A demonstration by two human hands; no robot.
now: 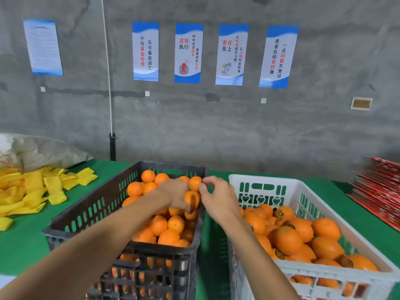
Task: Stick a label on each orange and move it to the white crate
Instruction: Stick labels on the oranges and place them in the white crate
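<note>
Head view, forward-down, close over crates [201, 215].

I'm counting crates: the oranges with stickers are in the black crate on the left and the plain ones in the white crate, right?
No, it's reversed. The head view shows stickered oranges in the white crate on the right; the plain ones are in the black crate on the left.

Even, soft overhead light; faint shadows. Wide-angle bowing at edges. Hands [179, 194] motion-blurred; red stack [381, 191] at right smeared.
</note>
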